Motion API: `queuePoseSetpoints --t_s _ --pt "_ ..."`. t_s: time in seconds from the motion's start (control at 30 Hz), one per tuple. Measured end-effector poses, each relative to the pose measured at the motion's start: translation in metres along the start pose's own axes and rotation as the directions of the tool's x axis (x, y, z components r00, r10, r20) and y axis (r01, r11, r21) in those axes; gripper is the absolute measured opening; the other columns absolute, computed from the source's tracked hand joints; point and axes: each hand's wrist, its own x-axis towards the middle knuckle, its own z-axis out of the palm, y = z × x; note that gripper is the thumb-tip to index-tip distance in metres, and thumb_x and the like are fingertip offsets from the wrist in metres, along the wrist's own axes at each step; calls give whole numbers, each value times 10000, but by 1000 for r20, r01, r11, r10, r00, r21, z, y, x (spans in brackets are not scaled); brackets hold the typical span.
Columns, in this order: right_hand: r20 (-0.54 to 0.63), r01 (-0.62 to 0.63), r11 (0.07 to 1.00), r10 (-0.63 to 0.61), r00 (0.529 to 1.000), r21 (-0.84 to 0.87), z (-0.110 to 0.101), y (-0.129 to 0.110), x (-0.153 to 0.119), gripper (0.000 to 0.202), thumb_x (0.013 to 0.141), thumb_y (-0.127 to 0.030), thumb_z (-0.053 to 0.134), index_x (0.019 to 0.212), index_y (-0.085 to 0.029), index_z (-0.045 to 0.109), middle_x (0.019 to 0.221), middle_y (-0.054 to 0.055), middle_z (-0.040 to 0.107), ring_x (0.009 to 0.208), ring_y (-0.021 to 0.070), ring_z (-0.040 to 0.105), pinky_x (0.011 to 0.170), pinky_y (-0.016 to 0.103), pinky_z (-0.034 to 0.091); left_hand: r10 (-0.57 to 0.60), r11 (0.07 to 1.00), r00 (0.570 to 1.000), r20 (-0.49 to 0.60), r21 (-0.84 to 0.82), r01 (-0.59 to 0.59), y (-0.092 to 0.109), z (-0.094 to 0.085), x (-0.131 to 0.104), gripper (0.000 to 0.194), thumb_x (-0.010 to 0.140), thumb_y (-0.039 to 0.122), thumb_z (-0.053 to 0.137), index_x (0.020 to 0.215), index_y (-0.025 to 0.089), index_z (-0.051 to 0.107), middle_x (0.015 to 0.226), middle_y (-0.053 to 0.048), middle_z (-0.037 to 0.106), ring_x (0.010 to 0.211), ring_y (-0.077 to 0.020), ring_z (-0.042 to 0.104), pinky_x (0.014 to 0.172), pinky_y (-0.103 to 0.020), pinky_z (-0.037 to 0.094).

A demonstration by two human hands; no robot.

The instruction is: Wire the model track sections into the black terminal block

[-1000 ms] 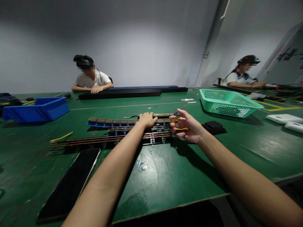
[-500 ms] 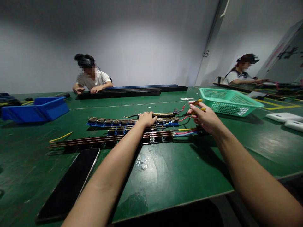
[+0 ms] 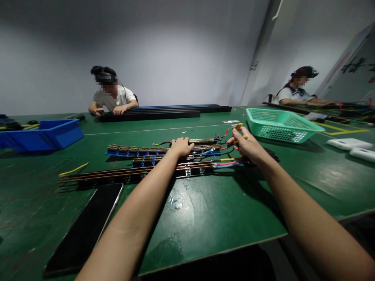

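Several slim strips carrying copper-coloured rods lie side by side across the table. My left hand (image 3: 181,147) rests on the blue-based strips (image 3: 137,149), fingers spread forward and thumb out to the right. At the strips' right end, my right hand (image 3: 247,145) is closed around yellow-handled pliers (image 3: 239,127); their jaws are hard to make out. Beside its fingertips runs a red wire (image 3: 224,148), and a ring terminal (image 3: 213,149) lies a little to the left. Nearest me is a longer dark strip (image 3: 96,176), with yellow, red and blue wires (image 3: 230,164) at its right end.
A phone (image 3: 84,230) lies at front left, a blue bin (image 3: 43,136) behind it. A green basket (image 3: 284,127) stands at right, near white devices (image 3: 348,143). Long black profiles (image 3: 152,115) lie at the back before a person (image 3: 113,95); another person (image 3: 297,91) sits far right.
My right hand has moved slightly left and down with the pliers, nearer the red wire. The left hand stays on the strips. The view has shifted slightly.
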Motion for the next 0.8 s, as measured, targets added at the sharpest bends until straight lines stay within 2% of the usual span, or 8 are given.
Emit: queuePoseSetpoints --t_s 0.1,0.17,0.27,0.33,0.5,0.6,0.7,0.8 --pt "105 178 961 -158 982 -214 2 8 1 446 908 -562 455 1145 -195 545 781 51 674 540 131 516 491 242 382 -7 1000 1000 8 3 7 0 0 0 565 978 535 306 1353 166 513 1376 -165 561 1277 -326 496 1052 -509 344" --pt "274 363 847 -270 923 -388 4 13 -1 359 895 -449 509 1123 -198 623 788 60 689 618 164 576 582 276 430 -6 1000 1000 11 2 6 0 -1 0 566 976 538 305 1352 171 513 1375 -162 563 1276 -325 496 1050 -507 346" --pt "487 527 660 -269 831 -536 8 18 -5 357 825 -313 606 1169 -248 674 851 62 724 692 200 630 647 299 441 -1 1000 1000 10 4 1 1 -2 -1 565 974 537 303 1347 172 519 1372 -161 566 1271 -325 499 1045 -506 348" --pt "495 524 644 -248 833 -558 11 18 -7 365 838 -329 606 1193 -266 661 854 57 729 691 207 639 630 297 436 -1 1000 1000 11 7 1 1 -2 -2 567 975 535 298 1346 169 520 1374 -163 564 1271 -327 499 1042 -505 348" --pt "169 343 863 -300 939 -371 11 12 -4 376 919 -521 487 1107 -213 592 828 62 700 661 177 617 611 285 452 -6 1000 1000 26 14 5 2 -3 -2 561 975 533 293 1344 174 517 1386 -159 553 1283 -321 487 1043 -493 344" --pt "-45 163 983 -167 985 -84 7 2 -2 516 887 -678 434 1084 -214 542 799 50 691 483 116 511 464 244 390 -8 1000 1000 26 13 7 1 -3 -2 558 975 532 298 1341 174 520 1378 -164 557 1279 -321 490 1039 -491 346" --pt "-188 83 986 -55 981 146 0 -11 2 581 838 -739 452 1117 -232 499 832 44 700 394 70 411 371 204 289 -2 1000 1000 19 4 2 1 -2 -2 552 974 528 307 1330 170 530 1381 -170 553 1283 -326 487 1041 -500 341" --pt "-265 111 978 -61 962 177 -5 -18 17 512 832 -663 522 1114 -237 497 825 34 693 402 67 411 361 191 286 1 1000 1000 10 2 -1 0 -1 -1 553 973 526 310 1326 163 533 1375 -174 557 1276 -329 493 1039 -507 344"
